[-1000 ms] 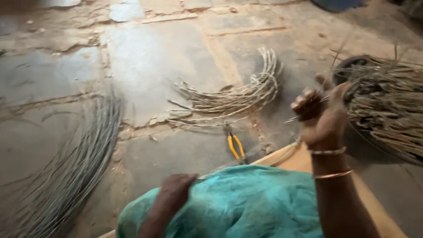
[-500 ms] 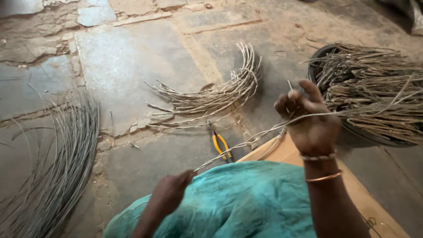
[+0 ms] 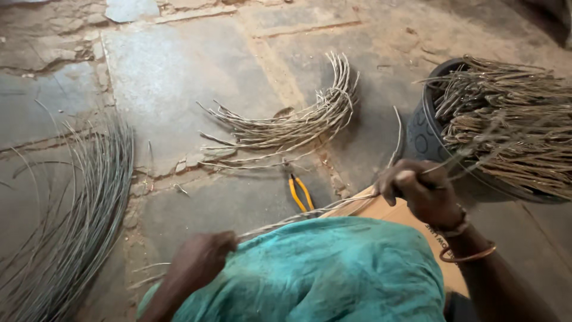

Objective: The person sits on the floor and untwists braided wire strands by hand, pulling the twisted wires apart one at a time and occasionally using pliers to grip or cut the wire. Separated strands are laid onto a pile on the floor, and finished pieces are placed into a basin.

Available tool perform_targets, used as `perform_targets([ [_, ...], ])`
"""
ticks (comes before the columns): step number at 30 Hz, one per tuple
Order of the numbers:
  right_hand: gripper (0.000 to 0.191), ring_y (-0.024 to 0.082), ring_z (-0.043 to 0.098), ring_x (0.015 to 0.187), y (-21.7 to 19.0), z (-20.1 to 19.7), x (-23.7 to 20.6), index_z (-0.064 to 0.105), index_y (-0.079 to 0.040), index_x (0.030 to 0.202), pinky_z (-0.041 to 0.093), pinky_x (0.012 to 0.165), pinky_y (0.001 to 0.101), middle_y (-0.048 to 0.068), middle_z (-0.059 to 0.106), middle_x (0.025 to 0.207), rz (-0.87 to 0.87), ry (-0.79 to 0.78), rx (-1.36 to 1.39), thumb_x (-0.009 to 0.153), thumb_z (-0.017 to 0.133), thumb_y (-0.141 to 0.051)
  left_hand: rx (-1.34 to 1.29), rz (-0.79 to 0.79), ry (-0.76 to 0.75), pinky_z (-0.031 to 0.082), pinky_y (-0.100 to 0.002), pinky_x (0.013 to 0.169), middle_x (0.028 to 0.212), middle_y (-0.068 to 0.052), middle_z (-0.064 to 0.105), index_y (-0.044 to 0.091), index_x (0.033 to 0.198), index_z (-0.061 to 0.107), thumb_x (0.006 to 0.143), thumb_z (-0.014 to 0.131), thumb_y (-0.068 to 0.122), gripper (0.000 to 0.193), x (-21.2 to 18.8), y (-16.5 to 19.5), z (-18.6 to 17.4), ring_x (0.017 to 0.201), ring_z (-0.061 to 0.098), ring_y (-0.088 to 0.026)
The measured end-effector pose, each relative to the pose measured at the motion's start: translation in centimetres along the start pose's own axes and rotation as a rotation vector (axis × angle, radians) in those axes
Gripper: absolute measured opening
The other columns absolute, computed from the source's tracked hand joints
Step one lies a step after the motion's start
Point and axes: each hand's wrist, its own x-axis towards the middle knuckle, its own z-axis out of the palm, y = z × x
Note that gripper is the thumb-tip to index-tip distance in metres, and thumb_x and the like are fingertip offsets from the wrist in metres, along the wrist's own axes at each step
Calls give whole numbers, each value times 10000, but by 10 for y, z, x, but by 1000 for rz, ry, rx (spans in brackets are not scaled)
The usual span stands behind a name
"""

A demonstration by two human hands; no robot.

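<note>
Your right hand (image 3: pixel 426 194) is closed round a thin pale strand (image 3: pixel 310 214), up near the dark tub (image 3: pixel 420 140). Your left hand (image 3: pixel 202 259) grips the same strand lower down, at the edge of the teal cloth (image 3: pixel 333 268) over your lap. The strand runs taut between the two — across the cloth's far edge and past the cardboard (image 3: pixel 381 209) under it.

Risks, as I judge them:
- The strand is thin and stretched. A sharp tug could snap it or pull it out of the left fist.
- Its free end whips up past your right hand toward the tub; it could snag in the sticks (image 3: pixel 506 119) piled there and drag some out.
- The sticks overhang the tub's rim loosely, so a knock from your right wrist, bangles (image 3: pixel 465 253) and all, might tip a few onto the floor (image 3: pixel 179 71).

Around you:
- Yellow-handled pliers (image 3: pixel 301 192) lie on the floor just beyond the cloth, right under the strand's line — easy to catch a loop on.
- A curved bundle (image 3: pixel 298 122) of pale strands lies farther off, centre.
- A big sweep of grey canes (image 3: pixel 77 220) fans along the left, near your left elbow; a wide swing could scatter it.
- The floor is cracked stone with grit, so dropped strands could catch in the joints.
</note>
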Motion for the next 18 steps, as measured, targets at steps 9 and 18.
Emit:
perform_targets([
  [9, 355, 371, 655, 1116, 8, 59, 14, 704, -151, 1172, 531, 921, 476, 186, 673, 1201, 95, -516, -958, 889, 724, -365, 621, 126, 321, 579, -436, 569, 757, -138, 699, 93, 965, 639, 900, 555, 141, 117, -49, 60, -54, 676, 727, -306],
  [18, 1143, 429, 510, 1277, 8, 85, 4, 159, -78, 1633, 413, 1081, 491, 237, 479, 1497, 299, -665, -875, 790, 773, -547, 484, 205, 244, 571, -455, 583, 749, -127, 710, 111, 983, 649, 958, 543, 195, 138, -32, 52, -59, 669, 726, -310],
])
